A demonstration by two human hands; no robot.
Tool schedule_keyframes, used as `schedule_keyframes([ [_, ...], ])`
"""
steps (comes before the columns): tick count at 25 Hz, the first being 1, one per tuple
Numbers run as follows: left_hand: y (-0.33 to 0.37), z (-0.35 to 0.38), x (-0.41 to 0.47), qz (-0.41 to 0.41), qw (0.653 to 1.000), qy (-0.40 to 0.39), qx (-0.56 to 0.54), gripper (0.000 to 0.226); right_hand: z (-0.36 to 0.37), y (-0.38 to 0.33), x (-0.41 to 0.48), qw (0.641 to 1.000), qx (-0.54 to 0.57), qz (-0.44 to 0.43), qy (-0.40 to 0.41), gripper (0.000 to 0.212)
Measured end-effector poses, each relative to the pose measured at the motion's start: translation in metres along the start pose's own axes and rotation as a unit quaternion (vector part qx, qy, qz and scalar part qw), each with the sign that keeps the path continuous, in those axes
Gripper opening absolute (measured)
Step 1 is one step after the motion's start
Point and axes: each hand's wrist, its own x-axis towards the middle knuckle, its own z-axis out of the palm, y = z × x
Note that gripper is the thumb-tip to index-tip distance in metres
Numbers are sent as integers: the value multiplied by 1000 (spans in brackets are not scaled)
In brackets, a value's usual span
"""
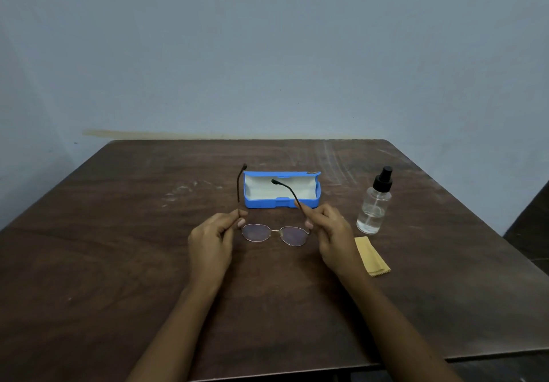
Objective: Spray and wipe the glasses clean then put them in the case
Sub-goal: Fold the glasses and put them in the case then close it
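Note:
Thin metal-framed glasses are held over the middle of the dark wooden table, lenses toward me and both temple arms pointing away. My left hand pinches the left temple near its hinge. My right hand pinches the right temple. Just behind the glasses a blue case lies open, showing a pale lining. A clear spray bottle with a black pump top stands upright to the right. In front of the bottle a folded yellow cloth lies flat.
The table ends at a pale wall at the back. A dark shape sits past the table's right edge. Faint scuff marks streak the tabletop behind the case.

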Motion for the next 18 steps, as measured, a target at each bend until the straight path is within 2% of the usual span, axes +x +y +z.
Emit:
schedule_keyframes([
  [3,1,-1,1,-1,1000,-11,-2,21,-1,0,-2,1000,3,-3,12,55],
  [6,1,-2,2,4,1000,-30,4,25,-2,-2,-2,998,51,34,27,42],
  [9,3,0,3,17,998,-53,-12,23,-4,-3,-2,1000,18,4,3,30],
  [14,2,-1,4,25,998,-55,-20,17,-4,-4,-3,1000,7,0,-8,25],
  [18,6,-1,3,-17,993,-67,-100,34,-4,-1,-3,1000,19,4,9,26],
])
